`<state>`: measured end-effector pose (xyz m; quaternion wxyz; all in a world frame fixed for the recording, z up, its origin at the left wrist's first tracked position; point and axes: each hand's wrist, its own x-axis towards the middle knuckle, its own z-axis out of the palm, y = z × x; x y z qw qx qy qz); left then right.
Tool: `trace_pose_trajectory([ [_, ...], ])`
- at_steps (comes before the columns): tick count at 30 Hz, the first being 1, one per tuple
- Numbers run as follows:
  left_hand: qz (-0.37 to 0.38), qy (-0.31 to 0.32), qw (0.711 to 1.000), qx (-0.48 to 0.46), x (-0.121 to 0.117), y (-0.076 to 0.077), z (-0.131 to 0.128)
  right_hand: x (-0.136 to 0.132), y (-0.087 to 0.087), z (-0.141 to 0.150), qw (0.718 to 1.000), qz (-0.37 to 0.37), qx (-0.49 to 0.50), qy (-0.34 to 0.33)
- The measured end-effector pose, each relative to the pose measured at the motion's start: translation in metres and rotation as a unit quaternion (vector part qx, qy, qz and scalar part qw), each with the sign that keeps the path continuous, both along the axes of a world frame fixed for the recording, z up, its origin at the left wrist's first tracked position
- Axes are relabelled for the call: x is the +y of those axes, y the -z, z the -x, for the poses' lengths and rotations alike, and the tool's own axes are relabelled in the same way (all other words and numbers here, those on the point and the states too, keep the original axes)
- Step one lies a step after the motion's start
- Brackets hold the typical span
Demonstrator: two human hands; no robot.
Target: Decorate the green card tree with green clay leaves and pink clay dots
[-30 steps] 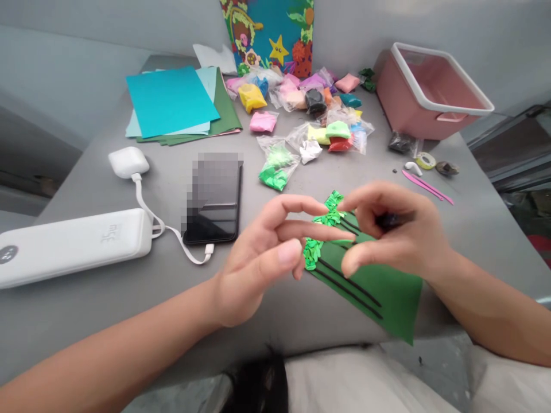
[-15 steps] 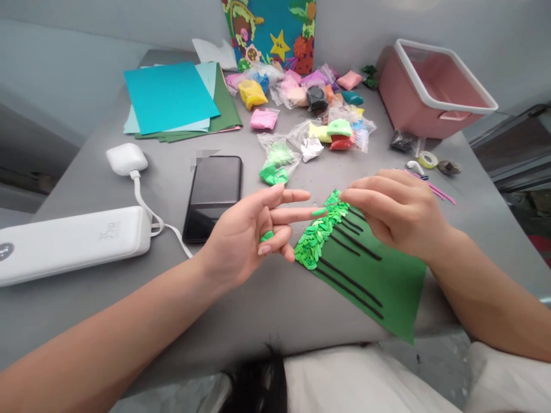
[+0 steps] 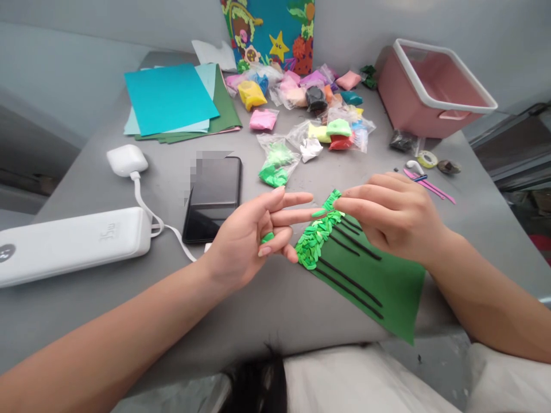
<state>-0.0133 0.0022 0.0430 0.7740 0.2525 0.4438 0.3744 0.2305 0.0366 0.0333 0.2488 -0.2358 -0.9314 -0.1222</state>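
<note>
My left hand [image 3: 247, 238] is palm up, its lower fingers curled round a small lump of green clay [image 3: 267, 237]. On the tip of an outstretched finger lies a small green clay leaf [image 3: 318, 213]. My right hand [image 3: 387, 215] is in a pinch close to that fingertip, on a thin stick-like tool that is barely visible now. Below both hands lies a dark green sheet [image 3: 387, 287] with black clay strips [image 3: 350, 281]. A dense band of light green clay leaves [image 3: 312, 244] covers its left edge, partly behind my right fingers.
Bags of coloured clay [image 3: 316, 97] are heaped at the back before a decorated picture [image 3: 279, 34]. A pink bin [image 3: 430, 92] stands back right, near pink tools [image 3: 434, 189] and tape [image 3: 427, 159]. Left are coloured sheets [image 3: 172, 97], a phone [image 3: 215, 195] and a white power bank [image 3: 77, 244].
My right hand has shifted slightly left, bringing its pinch closer to the leaf on my left fingertip. The thin tool shows less than before. My left hand is nearly still.
</note>
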Motion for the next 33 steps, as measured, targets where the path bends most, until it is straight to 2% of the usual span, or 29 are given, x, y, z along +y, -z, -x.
trace_pose_trajectory([
  [10,0.012,-0.001,1.0,-0.008,0.0,-0.001,0.001,0.0,0.001,0.001,1.0,-0.008,0.005,-0.011],
  [13,0.024,0.0,1.0,-0.018,0.001,-0.001,0.001,0.001,0.003,0.001,1.0,0.018,0.01,-0.002],
  [15,0.032,-0.002,0.999,-0.027,0.001,-0.002,0.002,0.002,0.004,0.001,0.997,0.065,0.03,-0.003],
  [17,0.038,0.002,0.998,-0.04,0.002,-0.002,0.002,0.001,0.005,0.001,0.986,0.148,0.074,-0.022],
  [20,0.041,0.01,0.997,-0.062,0.003,-0.003,0.004,-0.002,0.004,0.003,0.942,0.286,0.172,-0.028],
  [22,0.042,0.017,0.996,-0.071,0.004,-0.003,0.004,-0.005,0.002,0.005,0.922,0.32,0.219,-0.011],
  [27,0.053,0.05,0.994,-0.081,0.003,0.0,0.004,-0.012,-0.001,0.011,0.941,0.278,0.189,-0.041],
  [33,0.042,0.089,0.992,-0.077,0.002,0.008,0.002,-0.012,0.001,0.014,0.947,0.279,0.148,-0.058],
])
